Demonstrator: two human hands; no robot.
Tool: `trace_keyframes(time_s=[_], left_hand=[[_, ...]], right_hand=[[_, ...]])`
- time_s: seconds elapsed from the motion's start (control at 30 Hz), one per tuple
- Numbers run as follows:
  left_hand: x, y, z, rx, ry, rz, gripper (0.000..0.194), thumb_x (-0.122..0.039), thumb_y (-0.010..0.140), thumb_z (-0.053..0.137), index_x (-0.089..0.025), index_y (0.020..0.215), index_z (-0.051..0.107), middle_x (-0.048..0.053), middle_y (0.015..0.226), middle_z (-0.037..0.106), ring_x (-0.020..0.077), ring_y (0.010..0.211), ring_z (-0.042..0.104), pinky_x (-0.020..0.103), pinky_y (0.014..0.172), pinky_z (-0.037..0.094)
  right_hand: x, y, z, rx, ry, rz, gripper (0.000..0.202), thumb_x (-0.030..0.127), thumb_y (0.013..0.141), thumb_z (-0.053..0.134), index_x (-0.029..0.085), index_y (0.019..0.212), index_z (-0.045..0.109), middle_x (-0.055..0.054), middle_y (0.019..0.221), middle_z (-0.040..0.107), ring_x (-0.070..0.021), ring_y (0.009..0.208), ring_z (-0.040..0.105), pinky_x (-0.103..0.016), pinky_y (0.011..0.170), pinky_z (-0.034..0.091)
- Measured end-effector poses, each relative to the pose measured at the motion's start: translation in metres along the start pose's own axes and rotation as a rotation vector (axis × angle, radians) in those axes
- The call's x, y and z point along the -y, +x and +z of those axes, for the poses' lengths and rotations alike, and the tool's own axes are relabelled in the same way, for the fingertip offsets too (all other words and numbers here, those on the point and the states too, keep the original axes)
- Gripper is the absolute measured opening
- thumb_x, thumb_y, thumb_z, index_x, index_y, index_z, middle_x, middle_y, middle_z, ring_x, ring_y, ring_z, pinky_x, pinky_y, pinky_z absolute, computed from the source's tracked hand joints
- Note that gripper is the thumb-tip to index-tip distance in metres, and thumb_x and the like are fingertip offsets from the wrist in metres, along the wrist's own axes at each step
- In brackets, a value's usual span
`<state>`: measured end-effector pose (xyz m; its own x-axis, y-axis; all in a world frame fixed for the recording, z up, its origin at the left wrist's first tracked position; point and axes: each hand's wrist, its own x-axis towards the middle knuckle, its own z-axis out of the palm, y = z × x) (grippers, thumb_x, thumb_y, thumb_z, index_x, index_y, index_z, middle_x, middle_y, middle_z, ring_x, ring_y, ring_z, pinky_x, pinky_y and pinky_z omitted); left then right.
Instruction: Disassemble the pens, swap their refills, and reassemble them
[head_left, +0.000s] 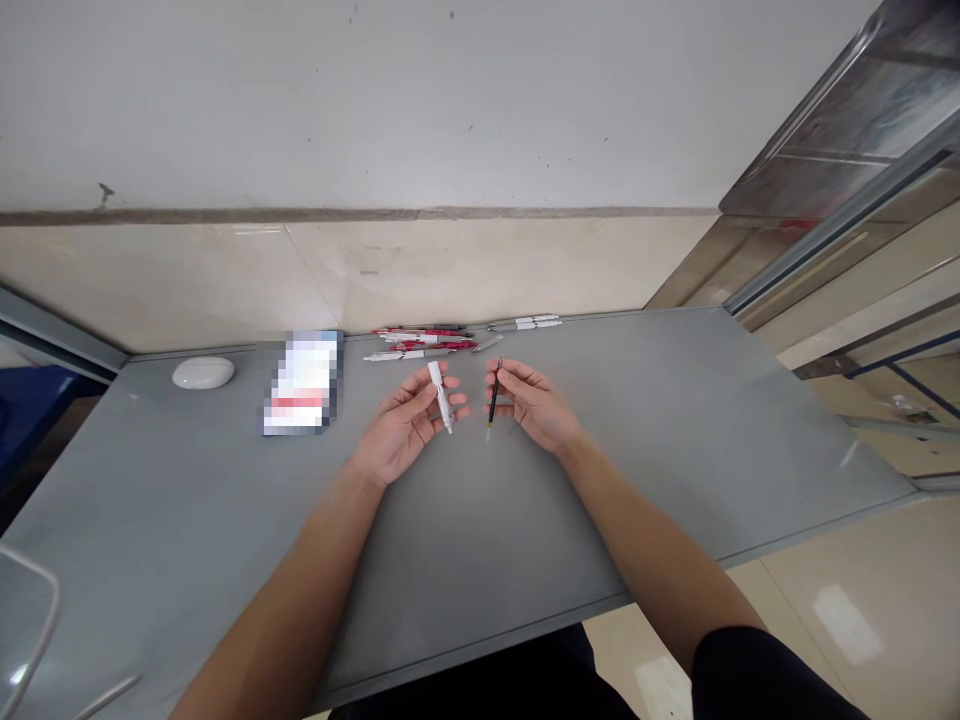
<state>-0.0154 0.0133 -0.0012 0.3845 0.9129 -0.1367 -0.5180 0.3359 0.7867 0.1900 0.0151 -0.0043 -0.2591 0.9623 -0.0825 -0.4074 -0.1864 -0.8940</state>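
My left hand [405, 425] holds a white pen barrel [441, 397] between thumb and fingers, its narrow end tilted down toward the right. To the right of it, my right hand [534, 405] pinches a thin black refill [493, 396] with a yellowish lower part and a clear tip pointing down. The two pieces are apart, with a small gap between the hands. Beyond my hands, a pile of red, white and dark pens [420, 342] lies at the back of the grey table [480, 540]. White and grey pens [536, 323] lie right of the pile.
A white mouse [203, 373] lies at the back left, beside a pixelated flat rectangular item [301, 385]. A tiled wall [480, 265] borders the table's back edge. A white cable [51, 610] curves at the lower left. Metal framing [847, 215] stands at the right.
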Motion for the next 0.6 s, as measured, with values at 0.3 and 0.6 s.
trace_keyframes(time_s=[0.3,0.6], left_hand=[[0.0017,-0.0005,-0.0004,0.032,0.103,0.003,0.024,-0.023,0.087,0.063,-0.021,0.111,0.064,0.004,0.105,0.067,0.0208,0.092,0.067,0.041,0.089,0.054],[0.0018,-0.0018,0.0001,0.045,0.116,-0.001,0.024,-0.022,0.087,0.063,-0.02,0.111,0.064,0.004,0.103,0.067,0.0201,0.091,0.067,0.041,0.088,0.054]], right_hand=[[-0.0038,0.0031,-0.0031,-0.108,-0.01,-0.084,0.022,0.037,0.078,0.07,0.025,0.096,0.071,-0.001,0.09,0.06,-0.0128,0.079,0.058,-0.032,0.07,0.058],[-0.005,0.0046,-0.0021,-0.193,-0.024,-0.125,0.022,0.038,0.073,0.074,0.024,0.09,0.071,-0.001,0.088,0.061,-0.0131,0.076,0.057,-0.033,0.066,0.058]])
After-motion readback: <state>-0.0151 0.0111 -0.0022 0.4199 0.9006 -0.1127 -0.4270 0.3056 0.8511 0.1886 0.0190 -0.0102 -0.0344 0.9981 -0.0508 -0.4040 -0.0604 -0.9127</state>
